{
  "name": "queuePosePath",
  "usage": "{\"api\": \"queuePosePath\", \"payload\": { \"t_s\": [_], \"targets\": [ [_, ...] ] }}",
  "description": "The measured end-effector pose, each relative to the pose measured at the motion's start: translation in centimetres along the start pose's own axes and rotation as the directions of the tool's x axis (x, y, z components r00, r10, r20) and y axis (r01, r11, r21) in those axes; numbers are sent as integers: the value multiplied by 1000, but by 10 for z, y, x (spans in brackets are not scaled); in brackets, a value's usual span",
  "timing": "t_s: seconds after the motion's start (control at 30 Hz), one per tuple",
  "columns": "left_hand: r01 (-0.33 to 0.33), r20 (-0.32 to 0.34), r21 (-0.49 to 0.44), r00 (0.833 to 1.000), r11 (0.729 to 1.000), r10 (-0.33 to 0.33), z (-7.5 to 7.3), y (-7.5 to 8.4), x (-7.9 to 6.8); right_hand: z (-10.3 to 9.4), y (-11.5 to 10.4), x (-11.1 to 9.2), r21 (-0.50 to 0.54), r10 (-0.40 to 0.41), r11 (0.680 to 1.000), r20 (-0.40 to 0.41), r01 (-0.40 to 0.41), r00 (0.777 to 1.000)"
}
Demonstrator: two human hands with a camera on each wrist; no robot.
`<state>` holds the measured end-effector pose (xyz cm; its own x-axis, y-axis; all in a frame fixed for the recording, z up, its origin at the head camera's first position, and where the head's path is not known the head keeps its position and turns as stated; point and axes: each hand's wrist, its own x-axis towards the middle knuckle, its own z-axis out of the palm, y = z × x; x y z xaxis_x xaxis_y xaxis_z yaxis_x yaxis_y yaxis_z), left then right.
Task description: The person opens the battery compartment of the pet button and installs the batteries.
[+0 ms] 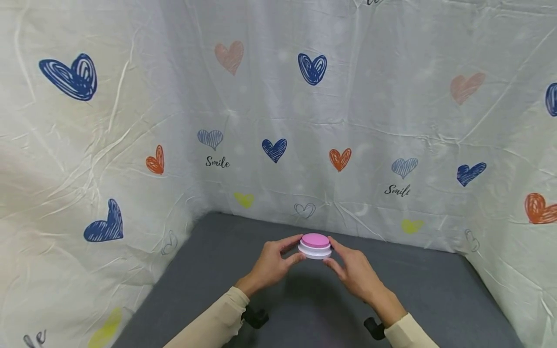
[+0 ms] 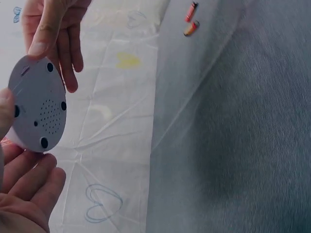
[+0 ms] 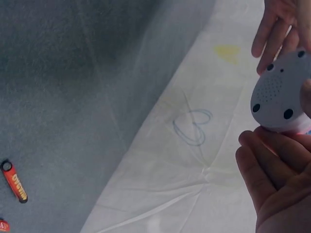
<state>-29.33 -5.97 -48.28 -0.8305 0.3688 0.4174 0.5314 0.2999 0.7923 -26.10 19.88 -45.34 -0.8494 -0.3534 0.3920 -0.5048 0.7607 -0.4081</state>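
A round push button (image 1: 315, 246) with a pink top and a white base is held above the table, pink side up. My left hand (image 1: 271, 263) grips its left edge between thumb and fingers. On the opposite edge, my right hand (image 1: 359, 273) pinches it the same way. Both wrist views show the white underside (image 2: 41, 104), with dark round feet, a patch of small speaker holes and a small dark hole near them. Two red-and-black batteries, one (image 3: 15, 182) with yellow lettering, lie on the table; the head view does not show them.
The dark grey tabletop (image 1: 243, 232) spreads below the hands. A white curtain (image 1: 278, 183) printed with hearts and "Smile" hangs behind it and along both sides. A dark wrist-worn device (image 1: 255, 317) sits under the left wrist, another (image 1: 374, 328) under the right.
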Motion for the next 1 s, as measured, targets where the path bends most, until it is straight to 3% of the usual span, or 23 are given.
{"api": "queuePosePath", "payload": {
  "t_s": [0.13, 0.33, 0.6, 1.0],
  "targets": [
    [12, -80, -130, 996, 991, -23, 3, 0, 1, 1, -2, 0, 17, 15, 1000, -52, -14, 999],
    [2, -178, -224, 983, 975, -42, 6, 1, 3, 4, -4, 1, 26, 14, 1000, -115, -11, 993],
    [-93, -287, -236, 958, 967, 22, 8, 3, 3, 6, -8, 2, 5, -11, 1000, -197, 12, 980],
    [-163, -345, -190, 934, 968, 89, 10, 1, -1, 13, -7, 1, 3, -28, 1000, -313, 31, 949]
  ]
}}
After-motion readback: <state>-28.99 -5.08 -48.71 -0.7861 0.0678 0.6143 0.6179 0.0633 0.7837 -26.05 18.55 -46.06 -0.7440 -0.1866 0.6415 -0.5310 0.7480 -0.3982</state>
